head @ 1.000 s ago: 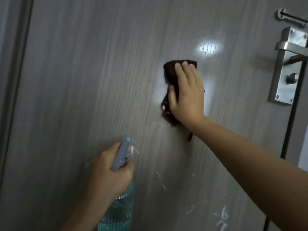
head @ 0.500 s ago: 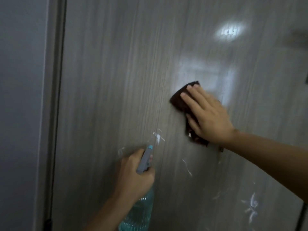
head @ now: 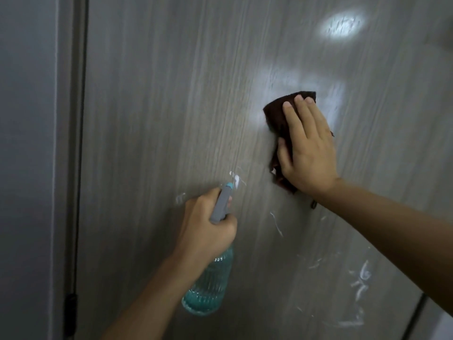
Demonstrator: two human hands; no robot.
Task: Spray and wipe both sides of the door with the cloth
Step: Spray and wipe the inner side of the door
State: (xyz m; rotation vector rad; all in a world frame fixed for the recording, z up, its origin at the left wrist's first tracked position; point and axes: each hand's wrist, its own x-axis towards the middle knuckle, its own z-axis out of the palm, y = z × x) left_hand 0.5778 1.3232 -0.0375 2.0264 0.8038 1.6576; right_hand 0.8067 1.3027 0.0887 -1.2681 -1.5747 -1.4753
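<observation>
Your right hand (head: 308, 153), fingers flat on the dark brown cloth (head: 279, 119), has wiped upward; left hand (head: 206, 227) grips the teal spray bottle (head: 210, 285), streaks remain.

No readable text, label or number anywhere.

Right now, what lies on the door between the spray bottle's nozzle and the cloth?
In the head view, only door surface: white streaks just past the spray bottle nozzle, then bare woodgrain to the cloth.

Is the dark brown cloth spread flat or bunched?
Bunched: the dark brown cloth shows folds under the flat right hand on the grey wood-grain door.
</observation>
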